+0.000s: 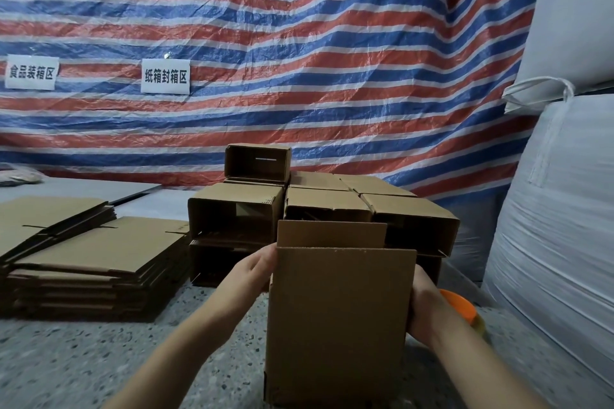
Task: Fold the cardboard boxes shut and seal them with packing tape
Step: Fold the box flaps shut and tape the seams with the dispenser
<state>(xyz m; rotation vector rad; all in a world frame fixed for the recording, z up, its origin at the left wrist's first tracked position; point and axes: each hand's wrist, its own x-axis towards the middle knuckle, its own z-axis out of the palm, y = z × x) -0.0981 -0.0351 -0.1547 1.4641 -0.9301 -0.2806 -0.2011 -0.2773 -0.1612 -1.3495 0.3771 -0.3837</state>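
Striped tarpaulin [299, 26] backs the speckled floor [99, 359] where I work; flat cartons [93, 252] wait left, formed boxes [332, 209] stack behind; I hold the cardboard box [339, 319] upright, flaps raised, steadied for folding; my left hand [252, 269] grips its left edge, right hand [425, 305] its right edge, fingers hidden behind; an orange tape roll [460, 307] lies just beside

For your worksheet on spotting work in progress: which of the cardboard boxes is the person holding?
The upright box nearest the camera, held between the left hand and right hand. The other boxes sit stacked behind, untouched.
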